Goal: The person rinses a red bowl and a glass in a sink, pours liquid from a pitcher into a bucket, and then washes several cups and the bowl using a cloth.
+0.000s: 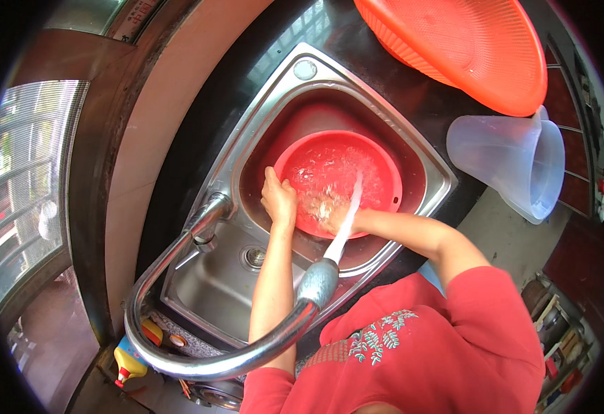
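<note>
A red plastic basin [395,181] rests in the larger bowl of a stainless steel sink [328,111]. Water runs in a steady stream [351,212] from the faucet's grey nozzle [318,283] and churns the water inside. My left hand [279,199] grips the basin's near-left rim, thumb upward. Over the near-right rim reaches my right arm, and my right hand [335,217] is dipped in the splashing water beside the stream. Its fingers are blurred by the water, so whether they hold anything is hidden.
The curved chrome faucet [219,366] arches over my left forearm. A smaller sink bowl [214,290] with a drain lies to the left. An orange-red plastic basket [467,41] and a translucent plastic pitcher [493,150] sit at right. A yellow-and-blue bottle [131,357] stands lower left.
</note>
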### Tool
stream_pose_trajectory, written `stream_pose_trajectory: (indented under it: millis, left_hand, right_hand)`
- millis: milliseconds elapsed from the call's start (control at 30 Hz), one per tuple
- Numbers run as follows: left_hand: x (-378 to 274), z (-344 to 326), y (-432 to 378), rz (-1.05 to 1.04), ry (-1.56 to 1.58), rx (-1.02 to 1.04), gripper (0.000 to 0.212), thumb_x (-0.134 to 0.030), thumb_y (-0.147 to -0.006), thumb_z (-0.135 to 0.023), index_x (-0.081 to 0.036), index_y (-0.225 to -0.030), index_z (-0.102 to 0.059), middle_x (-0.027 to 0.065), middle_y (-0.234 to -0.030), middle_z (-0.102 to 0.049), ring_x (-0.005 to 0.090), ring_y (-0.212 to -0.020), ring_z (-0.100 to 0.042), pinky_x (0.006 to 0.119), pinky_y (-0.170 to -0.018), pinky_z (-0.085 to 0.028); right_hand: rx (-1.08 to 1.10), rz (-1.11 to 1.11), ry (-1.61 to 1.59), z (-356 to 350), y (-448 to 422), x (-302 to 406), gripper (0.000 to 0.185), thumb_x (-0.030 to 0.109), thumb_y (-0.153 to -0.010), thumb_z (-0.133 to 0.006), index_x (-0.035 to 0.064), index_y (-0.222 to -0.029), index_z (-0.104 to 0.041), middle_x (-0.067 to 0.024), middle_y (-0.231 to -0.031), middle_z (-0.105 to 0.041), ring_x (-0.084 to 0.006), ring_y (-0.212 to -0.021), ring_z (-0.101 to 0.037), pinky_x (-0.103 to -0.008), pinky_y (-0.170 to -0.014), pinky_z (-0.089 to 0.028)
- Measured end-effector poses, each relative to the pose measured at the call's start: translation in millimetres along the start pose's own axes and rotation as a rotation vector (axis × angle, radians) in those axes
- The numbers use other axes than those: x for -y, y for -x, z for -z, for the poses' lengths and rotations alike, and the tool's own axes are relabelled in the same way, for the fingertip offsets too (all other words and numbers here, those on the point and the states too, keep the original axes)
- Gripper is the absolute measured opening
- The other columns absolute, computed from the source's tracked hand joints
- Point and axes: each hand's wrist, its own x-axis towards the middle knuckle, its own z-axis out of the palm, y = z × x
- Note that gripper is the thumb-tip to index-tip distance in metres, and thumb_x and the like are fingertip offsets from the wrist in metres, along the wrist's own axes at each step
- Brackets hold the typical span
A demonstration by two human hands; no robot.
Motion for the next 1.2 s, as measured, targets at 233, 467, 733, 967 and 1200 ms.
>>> stream_pose_trajectory:
  millis: [233, 467, 733, 967, 1200]
  left_hand:
    - [-2.3, 4.5, 2.5, 0.009, -0.002, 0.028, 0.028, -0.003, -0.074, -0.056, -0.002, -0.098, -0.042, 0.0239, -0.086, -0.059, 0.0431, -0.084, -0.056, 0.049, -0.072, -0.044]
    - [0.7, -9.2, 11.0, 0.05, 0.083, -0.025, 0.026, -0.002, -0.073, -0.057, -0.001, -0.092, -0.04, 0.0246, -0.083, -0.059, 0.044, -0.083, -0.056, 0.049, -0.073, -0.043]
    - [-4.2, -32.0, 24.2, 0.171, 0.16, -0.039, 0.026, -0.004, -0.071, -0.059, -0.003, -0.091, -0.042, 0.0232, -0.087, -0.059, 0.0439, -0.087, -0.055, 0.051, -0.076, -0.043]
    - [-10.7, -21.0, 11.9, 0.022, 0.086, -0.054, 0.024, 0.0, -0.071, -0.055, -0.003, -0.091, -0.041, 0.0228, -0.083, -0.058, 0.0438, -0.081, -0.055, 0.05, -0.07, -0.043]
    - [-12.4, -10.8, 6.7, -0.047, 0.061, -0.048, 0.021, 0.001, -0.072, -0.052, -0.002, -0.09, -0.042, 0.0225, -0.081, -0.057, 0.044, -0.077, -0.055, 0.05, -0.066, -0.043]
  right_hand:
    - [-0.312, 0.116, 0.217, 23.2, -42.8, -50.9, 0.057, 0.026, -0.079, -0.049, 0.0142, -0.133, -0.035, -0.0066, -0.139, -0.033, -0.0251, -0.13, -0.027, -0.0461, -0.106, -0.02]
    - [-0.236, -0.333, 0.345, 48.3, 6.5, -52.7, 0.055, 0.024, -0.081, -0.046, 0.0054, -0.131, -0.037, -0.0122, -0.14, -0.029, -0.0269, -0.131, -0.026, -0.0477, -0.105, -0.021]
    - [0.359, -0.41, -0.007, 11.1, 36.2, 16.5, 0.051, 0.033, -0.089, -0.032, -0.0033, -0.123, -0.045, -0.0239, -0.135, -0.032, -0.0351, -0.129, -0.027, -0.0492, -0.105, -0.017]
    - [-0.296, 0.012, 0.233, 3.0, -18.7, -28.2, 0.056, 0.027, -0.082, -0.047, 0.0119, -0.134, -0.033, -0.0087, -0.142, -0.026, -0.0264, -0.132, -0.022, -0.0457, -0.106, -0.02]
    - [-0.114, 0.196, 0.681, 113.6, -9.6, -87.6, 0.053, 0.027, -0.082, -0.046, 0.0138, -0.132, -0.038, 0.0011, -0.143, -0.026, -0.0181, -0.133, -0.021, -0.0496, -0.108, -0.009]
